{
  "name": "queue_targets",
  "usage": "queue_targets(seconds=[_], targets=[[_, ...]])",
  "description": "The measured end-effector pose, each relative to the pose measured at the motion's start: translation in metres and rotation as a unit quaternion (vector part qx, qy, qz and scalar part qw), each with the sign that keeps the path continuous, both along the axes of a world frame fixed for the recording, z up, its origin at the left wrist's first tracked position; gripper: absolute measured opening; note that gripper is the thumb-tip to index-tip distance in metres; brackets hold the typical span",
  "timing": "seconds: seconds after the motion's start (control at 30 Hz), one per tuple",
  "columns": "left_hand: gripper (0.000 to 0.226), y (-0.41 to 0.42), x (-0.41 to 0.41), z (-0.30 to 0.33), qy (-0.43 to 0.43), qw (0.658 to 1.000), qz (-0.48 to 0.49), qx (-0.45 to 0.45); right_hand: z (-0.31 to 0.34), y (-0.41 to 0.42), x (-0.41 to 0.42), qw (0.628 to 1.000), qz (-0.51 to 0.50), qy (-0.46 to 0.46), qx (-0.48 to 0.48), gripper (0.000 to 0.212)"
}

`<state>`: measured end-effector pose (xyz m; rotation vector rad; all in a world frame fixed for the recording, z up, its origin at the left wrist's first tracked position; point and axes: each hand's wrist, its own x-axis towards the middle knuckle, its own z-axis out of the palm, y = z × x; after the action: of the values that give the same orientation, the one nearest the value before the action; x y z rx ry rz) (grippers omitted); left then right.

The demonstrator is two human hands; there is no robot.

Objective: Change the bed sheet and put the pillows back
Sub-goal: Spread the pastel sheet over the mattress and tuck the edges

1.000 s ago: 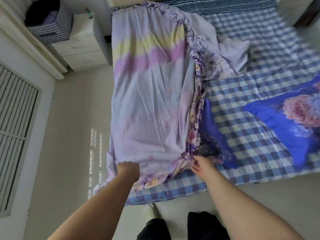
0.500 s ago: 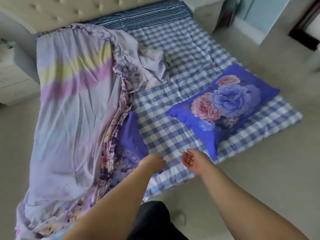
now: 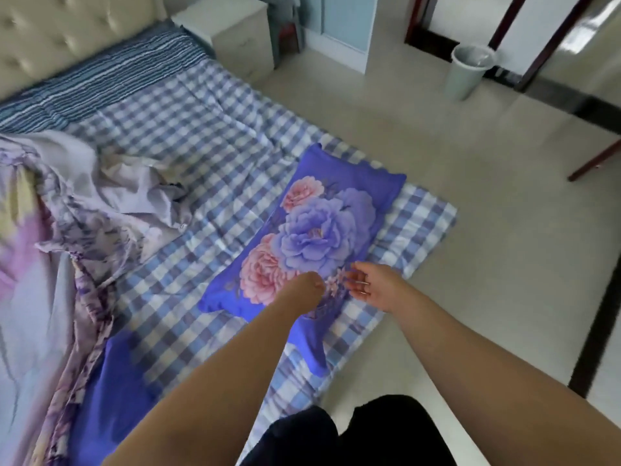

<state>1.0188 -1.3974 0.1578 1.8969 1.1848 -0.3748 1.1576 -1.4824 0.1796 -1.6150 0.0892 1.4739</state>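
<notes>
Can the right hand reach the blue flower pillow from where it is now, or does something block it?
Probably yes. The right hand is open, just over the near end of the flower pillow, which lies uncovered on the checked mattress pad. Nothing lies between them; the left hand is beside it, not in the way.

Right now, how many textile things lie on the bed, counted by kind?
Blue pillows: 2, the floral pillow and the half-covered pillow
Lilac sheet: 1
Checked cover: 1
Striped cover: 1
Total: 5
</notes>
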Motion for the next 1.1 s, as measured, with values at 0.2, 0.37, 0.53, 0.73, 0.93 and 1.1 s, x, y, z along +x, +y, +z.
queue_targets(seconds=[0.2,0.37,0.53,0.73,0.93,1.1], targets=[[0.035,0.057,0.159,-0.048,-0.058,0.961,-0.239,0.13,-0.004,0.033,0.157,0.988,0.116,-0.093,-0.036,0.016],[0.028,0.101,0.322,-0.063,-0.02,0.998,-0.061,0.018,-0.019,0.076,0.323,0.975,0.182,-0.12,-0.047,0.014],[0.041,0.122,0.465,-0.049,-0.019,0.999,0.042,-0.001,-0.009,0.123,0.48,0.946,0.271,-0.154,-0.088,0.017],[0.021,0.185,0.589,-0.032,-0.035,0.993,0.106,-0.026,0.022,0.214,0.606,0.925,0.319,-0.196,-0.065,0.019],[0.029,0.305,0.669,-0.039,-0.042,0.975,0.219,0.011,0.03,0.342,0.68,0.849,0.451,-0.273,-0.024,0.016],[0.031,0.417,0.731,-0.052,-0.051,0.958,0.281,0.006,0.024,0.478,0.741,0.79,0.524,-0.317,0.007,0.01]])
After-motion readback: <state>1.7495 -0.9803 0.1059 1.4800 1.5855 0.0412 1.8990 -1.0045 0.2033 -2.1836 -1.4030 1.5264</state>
